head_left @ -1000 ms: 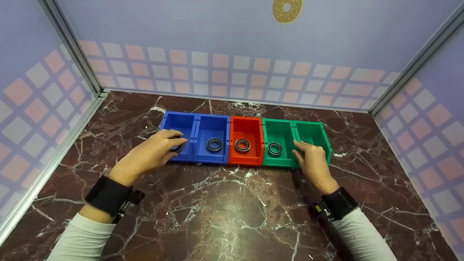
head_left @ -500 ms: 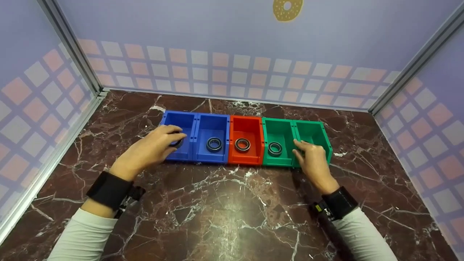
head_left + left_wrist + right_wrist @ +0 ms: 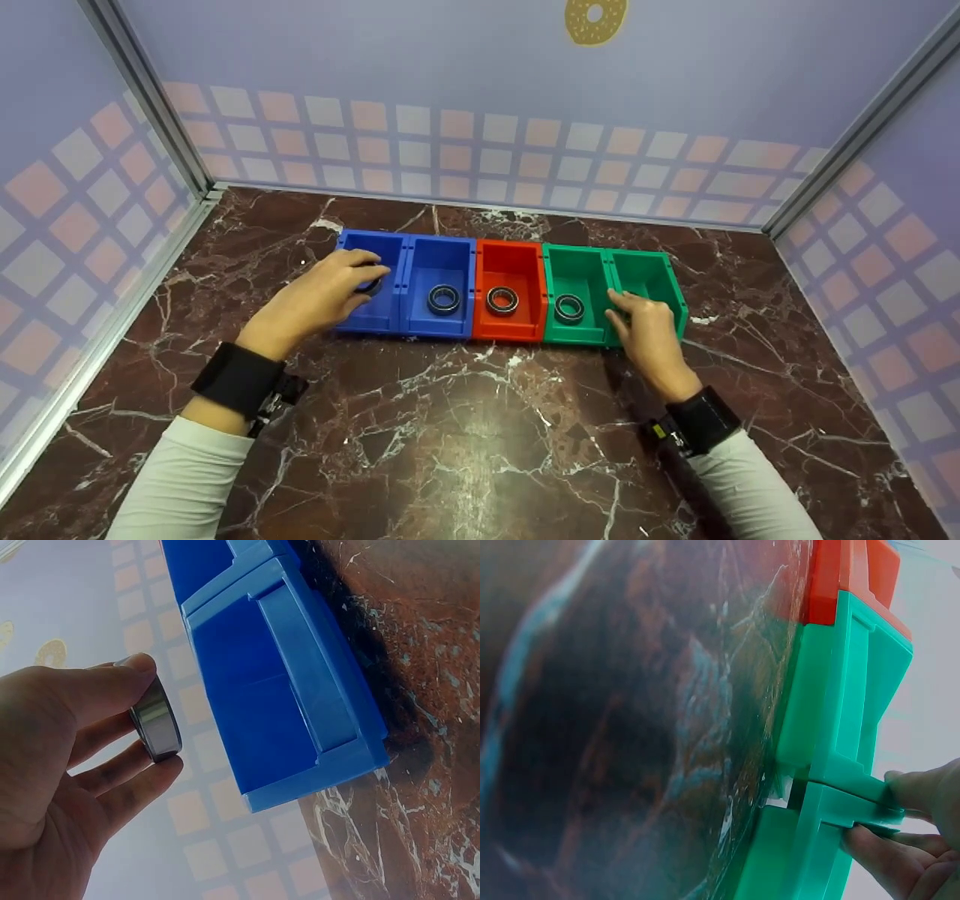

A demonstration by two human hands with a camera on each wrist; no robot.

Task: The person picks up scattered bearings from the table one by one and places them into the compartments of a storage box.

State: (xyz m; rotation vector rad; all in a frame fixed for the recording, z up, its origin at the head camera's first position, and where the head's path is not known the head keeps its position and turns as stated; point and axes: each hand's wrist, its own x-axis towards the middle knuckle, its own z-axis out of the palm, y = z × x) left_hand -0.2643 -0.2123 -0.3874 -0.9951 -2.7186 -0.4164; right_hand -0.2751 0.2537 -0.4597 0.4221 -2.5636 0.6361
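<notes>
My left hand [image 3: 315, 296] pinches a ball bearing [image 3: 158, 722] between thumb and fingers. In the left wrist view the bearing is raised clear of the leftmost blue bin [image 3: 326, 682], its steel outer ring facing the camera. My right hand [image 3: 649, 337] grips the adjoining side walls of the two green bins, thumb on one side and fingers on the other, as the right wrist view shows. Three more bearings lie flat: one in the second blue bin [image 3: 444, 299], one in the red bin [image 3: 502, 301], one in the left green bin [image 3: 569, 308]. The hand partly hides the right green bin [image 3: 651, 276].
The bins stand side by side in one row on a dark red marbled tabletop [image 3: 450, 435]. Behind them rises a lilac wall [image 3: 420, 60] with a tile pattern, and similar panels close off both sides. Metal posts [image 3: 154, 97] mark the corners.
My left hand has moved slightly up and away in the head view, carrying the bearing toward the back of the leftmost blue bin. My right hand has stayed in place.
</notes>
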